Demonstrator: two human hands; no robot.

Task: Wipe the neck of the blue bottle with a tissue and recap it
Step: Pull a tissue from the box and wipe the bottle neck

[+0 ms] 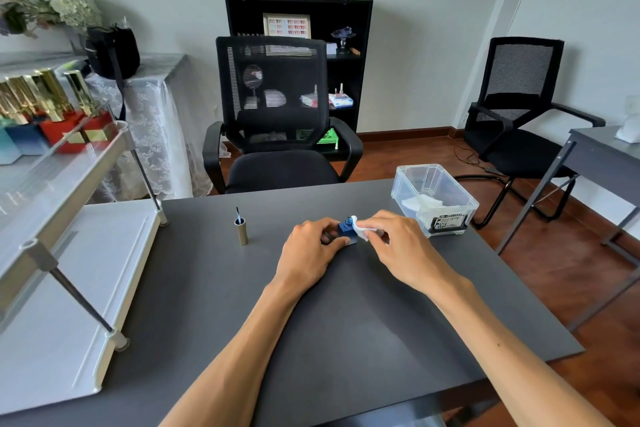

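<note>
A clear plastic box (434, 199) with white tissues inside sits on the gray table (346, 322), just right of the hands. One gold cap (241, 230) stands upside down to the left, its brush pointing up. The one blue bottle (346, 228) is small and square, sitting open mid-table. The left hand (308, 253) grips it. The right hand (394, 246) pinches one tissue (360, 227) against the neck.

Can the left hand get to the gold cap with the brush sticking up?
Probably yes. The gold cap stands alone on the dark table, left of the left hand, with nothing between them. But that hand is holding the blue bottle, so it must let go first.
</note>
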